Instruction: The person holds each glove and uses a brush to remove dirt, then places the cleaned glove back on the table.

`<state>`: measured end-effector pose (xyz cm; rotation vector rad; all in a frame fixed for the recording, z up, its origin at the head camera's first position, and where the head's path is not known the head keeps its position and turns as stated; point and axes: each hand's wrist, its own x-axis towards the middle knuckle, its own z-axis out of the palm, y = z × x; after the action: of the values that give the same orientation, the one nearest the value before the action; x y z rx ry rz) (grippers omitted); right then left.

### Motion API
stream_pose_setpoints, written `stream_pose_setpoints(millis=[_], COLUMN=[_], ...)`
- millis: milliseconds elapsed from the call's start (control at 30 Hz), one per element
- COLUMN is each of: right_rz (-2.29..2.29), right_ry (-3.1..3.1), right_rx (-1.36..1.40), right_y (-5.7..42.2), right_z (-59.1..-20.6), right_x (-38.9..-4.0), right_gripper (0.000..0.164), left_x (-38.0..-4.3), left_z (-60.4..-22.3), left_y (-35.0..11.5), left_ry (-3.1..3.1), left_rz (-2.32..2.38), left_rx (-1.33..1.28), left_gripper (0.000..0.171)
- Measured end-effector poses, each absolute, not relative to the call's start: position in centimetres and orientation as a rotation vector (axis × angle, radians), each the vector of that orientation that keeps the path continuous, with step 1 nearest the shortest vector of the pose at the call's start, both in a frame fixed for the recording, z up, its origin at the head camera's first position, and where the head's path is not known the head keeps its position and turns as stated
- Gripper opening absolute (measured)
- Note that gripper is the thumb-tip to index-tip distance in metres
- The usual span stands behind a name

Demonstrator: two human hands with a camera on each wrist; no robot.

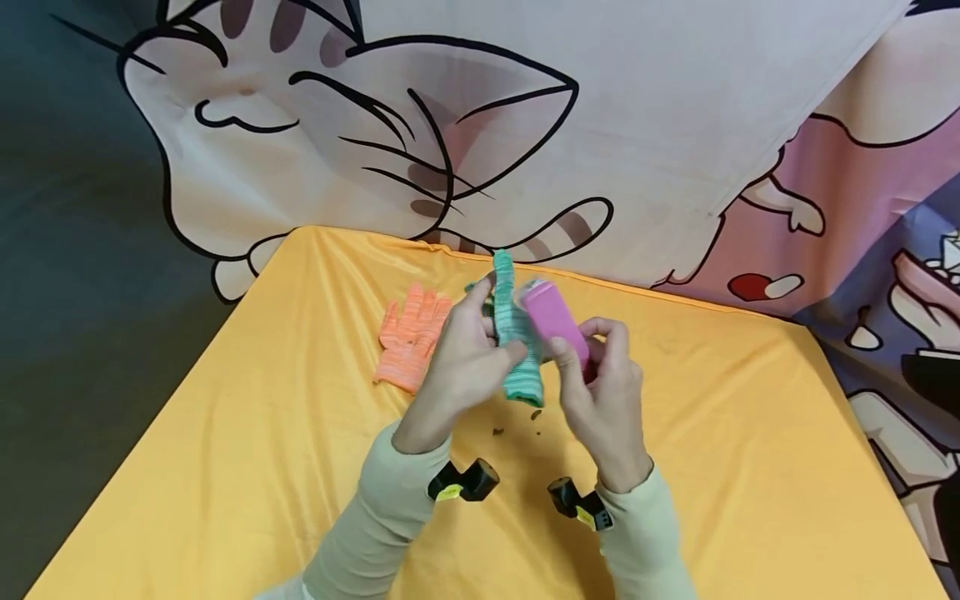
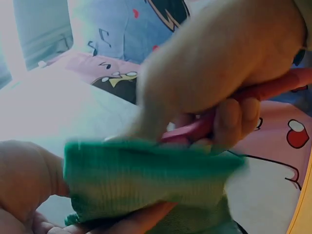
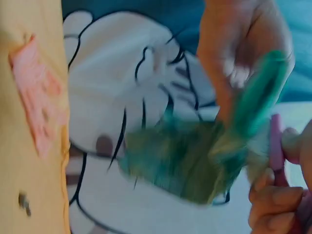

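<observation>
My left hand (image 1: 468,350) holds a green striped knit glove (image 1: 522,387) above the table, thumb across its near side. The glove stands edge-on, its cuff towards me, and it blurs in both wrist views. In my right hand (image 1: 611,392) is a pink brush (image 1: 555,321) with a flat oblong back, gripped between thumb and curled fingers. A pale fringe shows at the brush's far end, right beside the glove; the glove and fingers hide most of its underside. From the left wrist view, the brush's reddish handle (image 2: 278,87) runs through the right hand's fingers.
An orange knit glove (image 1: 408,337) lies flat on the yellow cloth (image 1: 247,442), left of my left hand. Several small dark bits (image 1: 536,414) are scattered on the cloth below the hands. Behind the table's far edge hangs a cat-print sheet (image 1: 645,125).
</observation>
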<state>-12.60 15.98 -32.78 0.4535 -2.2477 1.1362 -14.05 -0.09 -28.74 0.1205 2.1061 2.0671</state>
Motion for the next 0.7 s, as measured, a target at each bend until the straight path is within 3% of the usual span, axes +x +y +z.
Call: stream_pose_setpoints(millis=[233, 500, 700], right_rz=[1.329, 1.923, 1.937], right_ry=[-2.144, -2.034, -2.014], right_rx=[0.143, 0.411, 0.465], right_y=[18.1, 16.9, 16.7], right_z=[-32.7, -31.1, -31.1], right_x=[-13.4, -11.5, -11.5], right_gripper=[0.021, 0.007, 0.008], left_x=[-14.0, -14.0, -13.5], left_z=[-29.1, -28.5, -27.5], left_y=[-0.3, -0.3, -0.3], left_ry=[2.003, 1.874, 1.854], left_rz=[2.108, 2.191, 2.244], left_rx=[0.162, 0.240, 0.262], left_gripper=[0.067, 0.081, 0.072])
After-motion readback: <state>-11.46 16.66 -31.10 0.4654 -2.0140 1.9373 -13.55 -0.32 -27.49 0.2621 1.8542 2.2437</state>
